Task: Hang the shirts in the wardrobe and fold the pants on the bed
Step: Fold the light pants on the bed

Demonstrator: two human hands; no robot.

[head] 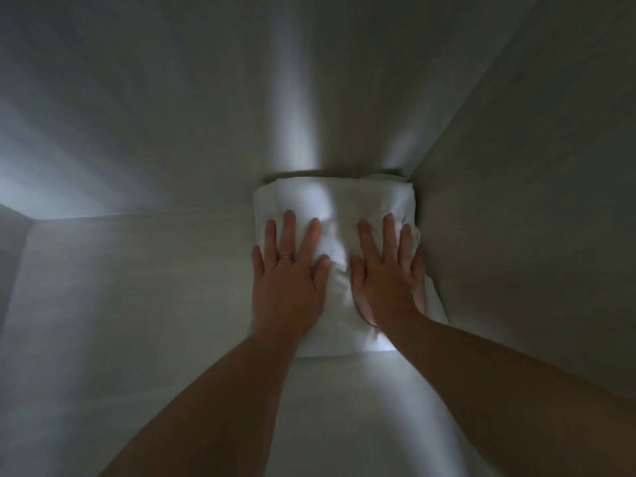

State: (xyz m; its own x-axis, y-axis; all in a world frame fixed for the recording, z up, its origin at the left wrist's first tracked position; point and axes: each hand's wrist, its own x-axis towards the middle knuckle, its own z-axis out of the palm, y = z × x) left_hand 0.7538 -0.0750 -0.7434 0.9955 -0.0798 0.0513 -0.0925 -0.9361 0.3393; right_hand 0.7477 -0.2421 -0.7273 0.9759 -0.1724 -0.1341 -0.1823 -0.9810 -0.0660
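There are two hands, the left hand (289, 280) and the right hand (389, 277), each with five fingers spread flat. One ring (286, 257) shows on a left finger. One folded white bundle (330, 201) lies at the far right; whether it is one garment or several cannot be told. Four pale panels show: one shelf floor (137, 304), one back panel (172, 98), one right side panel (533, 201) and a sliver of one left side panel (13, 253).

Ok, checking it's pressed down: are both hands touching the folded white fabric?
Touching. Head view: left hand and right hand lie flat on the folded fabric.
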